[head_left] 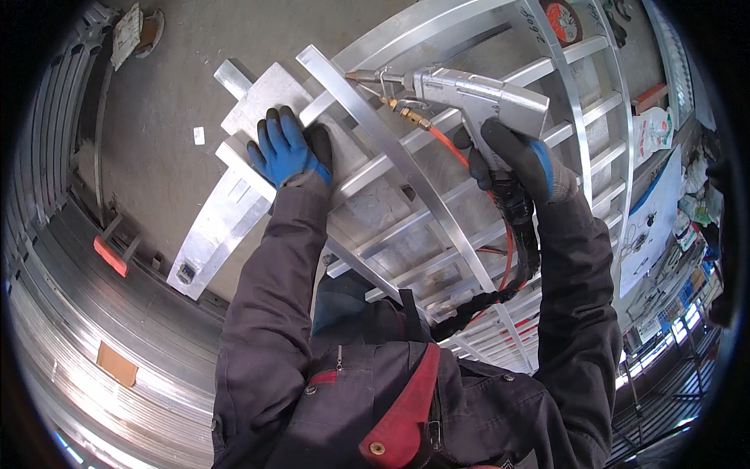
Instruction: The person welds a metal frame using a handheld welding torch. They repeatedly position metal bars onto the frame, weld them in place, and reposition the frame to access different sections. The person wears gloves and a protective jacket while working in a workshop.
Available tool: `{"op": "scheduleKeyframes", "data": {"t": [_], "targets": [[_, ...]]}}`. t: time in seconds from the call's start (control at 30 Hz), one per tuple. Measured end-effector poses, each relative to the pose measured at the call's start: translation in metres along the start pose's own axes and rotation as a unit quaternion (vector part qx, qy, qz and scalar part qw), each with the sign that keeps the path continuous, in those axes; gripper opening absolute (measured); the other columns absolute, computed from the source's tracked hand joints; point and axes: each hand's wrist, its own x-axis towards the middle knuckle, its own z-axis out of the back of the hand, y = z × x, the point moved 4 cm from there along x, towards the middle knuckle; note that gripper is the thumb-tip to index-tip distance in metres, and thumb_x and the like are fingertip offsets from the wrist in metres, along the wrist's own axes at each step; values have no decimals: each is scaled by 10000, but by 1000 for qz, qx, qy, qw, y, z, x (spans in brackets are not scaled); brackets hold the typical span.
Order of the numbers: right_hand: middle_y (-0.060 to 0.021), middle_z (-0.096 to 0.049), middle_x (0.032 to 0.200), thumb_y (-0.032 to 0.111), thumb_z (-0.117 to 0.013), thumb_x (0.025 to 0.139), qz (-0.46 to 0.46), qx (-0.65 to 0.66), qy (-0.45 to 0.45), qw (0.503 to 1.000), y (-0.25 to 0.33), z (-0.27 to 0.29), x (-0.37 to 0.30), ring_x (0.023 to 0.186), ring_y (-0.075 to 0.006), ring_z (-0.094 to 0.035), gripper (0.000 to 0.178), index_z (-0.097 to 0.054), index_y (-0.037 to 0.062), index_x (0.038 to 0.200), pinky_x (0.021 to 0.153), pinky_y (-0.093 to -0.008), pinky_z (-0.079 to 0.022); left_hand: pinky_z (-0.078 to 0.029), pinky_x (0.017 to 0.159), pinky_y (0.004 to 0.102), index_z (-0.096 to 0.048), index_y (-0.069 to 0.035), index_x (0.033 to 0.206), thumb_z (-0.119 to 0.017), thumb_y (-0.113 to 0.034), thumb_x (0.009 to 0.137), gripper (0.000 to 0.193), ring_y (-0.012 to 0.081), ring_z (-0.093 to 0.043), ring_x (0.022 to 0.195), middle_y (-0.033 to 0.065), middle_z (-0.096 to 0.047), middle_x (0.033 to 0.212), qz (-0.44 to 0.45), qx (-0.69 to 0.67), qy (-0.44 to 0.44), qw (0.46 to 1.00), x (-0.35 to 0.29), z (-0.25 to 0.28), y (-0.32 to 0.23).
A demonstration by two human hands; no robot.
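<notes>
My right hand (527, 160), in a black and blue glove, grips the handle of a silver pistol-shaped welding gun (480, 90). Its narrow nozzle points left, with the tip at a long aluminium bar (406, 168); whether they touch I cannot tell. An orange hose (451, 146) with brass fittings runs along the gun, and a black cable bundle (522, 227) hangs below the handle. My left hand (293, 147), gloved alike, lies with fingers stretched on a pale flat metal block (269, 90). The bar belongs to a ladder-like aluminium frame (367, 184) with several rungs.
Below the left hand, a broad aluminium piece (223, 223) slants down left. Stacked metal profiles (117, 352) fill the lower left, near an orange-red part (111, 256). Another ladder frame (582, 117) stands right, beside a red disc (562, 22) and a cluttered bench (652, 223).
</notes>
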Motion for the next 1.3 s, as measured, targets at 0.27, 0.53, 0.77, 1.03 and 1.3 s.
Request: {"op": "scheduleKeyframes", "data": {"t": [0.27,0.53,0.77,1.03,1.3], "targets": [[-50,-642,736,434,-610,1038,12,-3,5,1000,2,0,0,650,-128,-605,458,-698,-14,1086,592,-281,-485,-283,1141,681,-483,-55,1483,-652,-379,921,670,417,-439,1412,196,-496,1516,-10,-1,-15,1000,1,-1,-1],[-48,-632,729,423,-588,1045,-7,-2,-7,1000,2,1,-4,646,-124,-597,447,-695,-10,1078,594,-276,-477,-272,1164,667,-418,-70,1530,-623,-438,955,713,415,-438,1429,197,-487,1531,-9,11,0,1000,1,-1,0],[-43,-622,721,454,-567,1044,-11,-38,-6,999,2,4,-6,639,-124,-593,465,-691,8,1087,580,-279,-473,-272,1164,668,-418,-67,1529,-618,-444,956,715,419,-423,1436,204,-479,1527,5,10,34,999,4,-2,0],[-43,-613,722,466,-575,1033,-36,-30,-6,999,-2,8,-9,639,-122,-579,453,-682,30,1091,573,-283,-467,-278,1154,673,-433,-71,1517,-627,-461,960,707,403,-452,1418,191,-510,1504,-4,13,7,1000,3,-2,-1],[-40,-591,685,432,-593,1021,1,-3,-53,999,2,6,-35,618,-124,-553,469,-689,-2,1172,573,-277,-434,-306,1129,671,-483,-71,1485,-660,-425,914,694,390,-464,1402,171,-512,1507,-22,37,-29,999,0,-8,2]]}}
